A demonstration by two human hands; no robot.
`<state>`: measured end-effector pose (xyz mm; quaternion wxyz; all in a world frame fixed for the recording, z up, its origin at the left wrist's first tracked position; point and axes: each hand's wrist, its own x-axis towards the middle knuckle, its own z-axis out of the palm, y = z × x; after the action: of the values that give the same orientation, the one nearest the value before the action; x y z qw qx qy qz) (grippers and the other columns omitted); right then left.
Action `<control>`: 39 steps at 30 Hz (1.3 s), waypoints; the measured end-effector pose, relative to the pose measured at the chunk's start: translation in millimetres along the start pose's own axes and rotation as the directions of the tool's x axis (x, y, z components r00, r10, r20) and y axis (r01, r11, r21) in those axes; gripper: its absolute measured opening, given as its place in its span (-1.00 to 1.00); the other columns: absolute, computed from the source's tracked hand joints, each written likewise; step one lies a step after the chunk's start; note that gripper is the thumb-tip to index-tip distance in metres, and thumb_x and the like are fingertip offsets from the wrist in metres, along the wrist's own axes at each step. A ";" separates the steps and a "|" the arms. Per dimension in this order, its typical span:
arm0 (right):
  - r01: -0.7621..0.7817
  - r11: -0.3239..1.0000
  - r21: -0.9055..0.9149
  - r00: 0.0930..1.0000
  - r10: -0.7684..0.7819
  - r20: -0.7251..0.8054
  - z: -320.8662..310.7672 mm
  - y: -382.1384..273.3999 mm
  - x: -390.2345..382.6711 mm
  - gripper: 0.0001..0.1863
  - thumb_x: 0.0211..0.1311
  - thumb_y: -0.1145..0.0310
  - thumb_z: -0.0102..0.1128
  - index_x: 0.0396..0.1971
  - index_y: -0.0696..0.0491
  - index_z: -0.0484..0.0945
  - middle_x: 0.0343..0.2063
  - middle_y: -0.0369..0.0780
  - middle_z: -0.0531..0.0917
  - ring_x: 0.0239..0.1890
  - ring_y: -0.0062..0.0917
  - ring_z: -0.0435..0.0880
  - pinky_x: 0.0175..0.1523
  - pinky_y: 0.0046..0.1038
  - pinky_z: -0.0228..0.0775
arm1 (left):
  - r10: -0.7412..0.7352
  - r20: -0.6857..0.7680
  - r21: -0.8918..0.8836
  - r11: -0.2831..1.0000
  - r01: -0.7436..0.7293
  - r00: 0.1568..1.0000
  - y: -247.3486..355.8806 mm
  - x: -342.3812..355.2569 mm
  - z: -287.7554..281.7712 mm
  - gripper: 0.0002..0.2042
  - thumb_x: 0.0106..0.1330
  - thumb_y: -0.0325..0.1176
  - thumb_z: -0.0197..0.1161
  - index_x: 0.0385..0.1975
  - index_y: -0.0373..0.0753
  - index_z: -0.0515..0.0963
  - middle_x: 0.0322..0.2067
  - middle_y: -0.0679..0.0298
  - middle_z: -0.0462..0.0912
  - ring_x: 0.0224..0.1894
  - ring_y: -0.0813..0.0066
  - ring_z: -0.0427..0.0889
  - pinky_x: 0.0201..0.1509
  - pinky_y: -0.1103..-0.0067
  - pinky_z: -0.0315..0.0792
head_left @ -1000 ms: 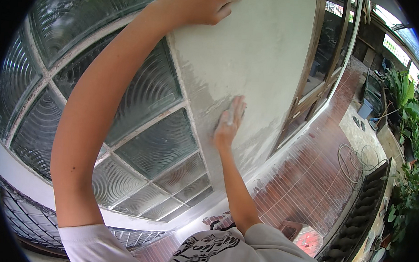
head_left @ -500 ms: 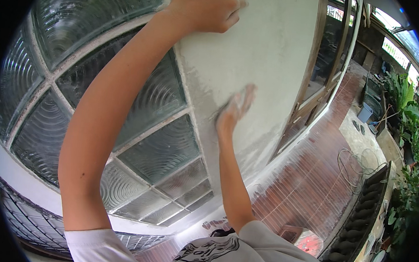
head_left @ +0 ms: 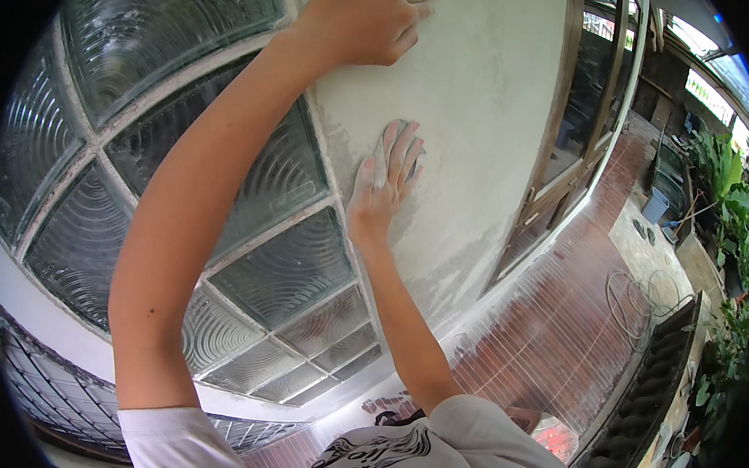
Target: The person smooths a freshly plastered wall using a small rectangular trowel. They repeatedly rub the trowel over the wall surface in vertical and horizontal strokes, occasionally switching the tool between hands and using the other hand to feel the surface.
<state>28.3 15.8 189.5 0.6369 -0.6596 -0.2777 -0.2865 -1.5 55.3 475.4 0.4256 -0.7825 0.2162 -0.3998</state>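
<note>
Right hand [head_left: 384,183] slid further up the plastered wall [head_left: 485,112], open palm flat, dusty, maybe over sandpaper; left hand [head_left: 366,19] open, braced up top.

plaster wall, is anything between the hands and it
Nothing visible. The right hand lies flat on the grey plaster wall, fingers spread, beside the edge of the patterned glass window. The left hand presses the same wall higher up, also bare against it.
</note>
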 end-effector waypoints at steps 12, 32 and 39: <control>0.005 1.000 -0.025 0.995 -0.008 -0.100 15.0 4.5 3.4 -0.35 0.54 -0.04 -0.35 0.50 -0.06 0.05 0.53 -0.08 -0.07 0.55 -0.14 -0.16 0.55 -0.07 -0.44 | -0.058 -0.034 -0.053 0.997 0.056 0.998 7.1 -4.7 4.2 -0.51 0.21 -0.24 0.12 0.16 -0.25 0.53 0.20 0.09 0.54 0.34 0.09 0.38 0.49 0.19 0.10; -0.520 0.832 0.193 0.793 0.554 -0.252 -3.1 47.5 -36.5 -0.33 0.56 -0.06 -0.42 0.47 0.05 0.11 0.49 -0.10 0.09 0.54 -0.18 -0.08 0.57 -0.17 -0.38 | -0.068 -0.102 0.065 0.995 0.075 0.992 15.7 -6.4 2.6 -0.33 0.18 -0.23 0.14 0.38 -0.15 0.29 0.17 -0.06 0.52 0.27 0.03 0.44 0.44 0.19 0.16; 0.025 0.999 0.033 0.958 -0.014 -0.288 11.0 -11.5 27.7 -0.34 0.55 0.03 -0.34 0.45 0.16 0.09 0.48 -0.04 0.09 0.53 -0.17 -0.05 0.56 -0.18 -0.34 | -0.114 -0.134 0.045 0.992 0.121 0.984 15.0 -5.5 7.4 -0.38 0.17 -0.25 0.15 0.31 -0.19 0.37 0.17 -0.07 0.52 0.28 0.04 0.43 0.45 0.20 0.15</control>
<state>39.0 27.2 217.3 0.6796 -0.5965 -0.1938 -0.3804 1.3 54.4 458.0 0.4066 -0.7544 0.1865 -0.4803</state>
